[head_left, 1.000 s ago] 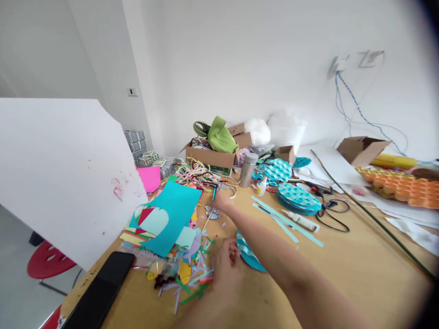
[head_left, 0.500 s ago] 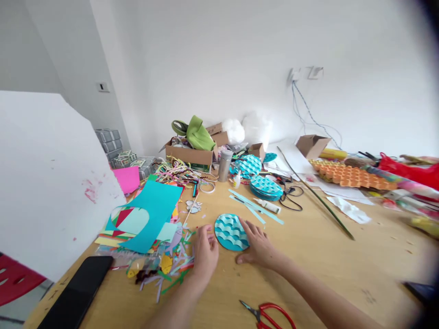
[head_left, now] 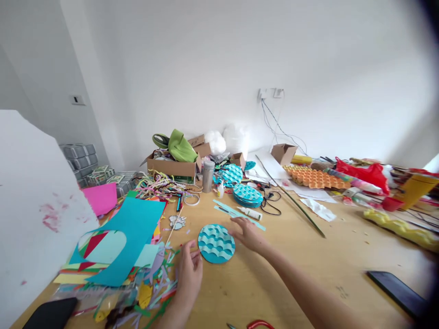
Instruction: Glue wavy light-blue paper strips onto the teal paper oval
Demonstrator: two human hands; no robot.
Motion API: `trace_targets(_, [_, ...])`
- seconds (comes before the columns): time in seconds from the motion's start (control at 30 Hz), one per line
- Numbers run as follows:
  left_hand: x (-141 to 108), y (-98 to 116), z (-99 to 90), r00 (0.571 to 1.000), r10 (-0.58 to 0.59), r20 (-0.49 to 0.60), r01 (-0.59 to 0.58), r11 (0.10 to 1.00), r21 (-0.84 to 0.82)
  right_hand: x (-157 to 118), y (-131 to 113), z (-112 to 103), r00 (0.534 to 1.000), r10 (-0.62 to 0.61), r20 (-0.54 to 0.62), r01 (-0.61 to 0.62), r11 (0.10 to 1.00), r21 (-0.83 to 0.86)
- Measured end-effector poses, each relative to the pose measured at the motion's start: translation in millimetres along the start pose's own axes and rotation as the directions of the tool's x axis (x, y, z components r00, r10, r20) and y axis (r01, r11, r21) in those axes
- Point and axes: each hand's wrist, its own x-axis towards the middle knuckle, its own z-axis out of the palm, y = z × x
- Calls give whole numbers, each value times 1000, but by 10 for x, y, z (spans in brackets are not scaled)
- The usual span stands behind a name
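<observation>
A round turquoise paper disc (head_left: 216,243) with rows of pale wavy strips lies flat on the table between my hands. My left hand (head_left: 190,269) is beside its left edge, fingers loosely curved and holding nothing; whether the fingertips touch the rim I cannot tell. By the upper right edge is my right hand (head_left: 248,234), fingers stretched out and nothing in them. Just beyond lie pale blue paper strips (head_left: 238,214) and a white glue bottle (head_left: 250,213). A stack of similar wavy discs (head_left: 247,196) stands behind them.
Coloured paper sheets (head_left: 140,228) and scraps cover the left side. Red-handled scissors (head_left: 259,324) show at the bottom edge. At the back are a steel flask (head_left: 207,176) and a cardboard box (head_left: 171,167). A long green stick (head_left: 291,197) and a phone (head_left: 396,291) lie right.
The view has swung to the right and up. My right hand has lifted off the disc's right side and sits near its upper right edge. My left hand stays by the left edge.
</observation>
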Motion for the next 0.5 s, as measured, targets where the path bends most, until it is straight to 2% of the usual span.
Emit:
trace_targets(0.13, [-4, 1, -2, 999, -40, 12, 39, 999, 16, 458, 345, -272, 977, 172, -126, -184, 978, -97])
trace_targets(0.27, [10, -30, -27, 996, -88, 12, 87, 996, 35, 864, 533, -377, 940, 262, -217, -299, 940, -164])
trace_targets(0.37, [11, -94, -12, 997, -80, 16, 80, 996, 44, 1129, 509, -324, 945, 244, -216, -286, 938, -193])
trace_targets(0.5, [-16, -186, 81, 993, -26, -115, 29, 999, 29, 1530, 359, -186, 969, 183, -168, -213, 961, -177])
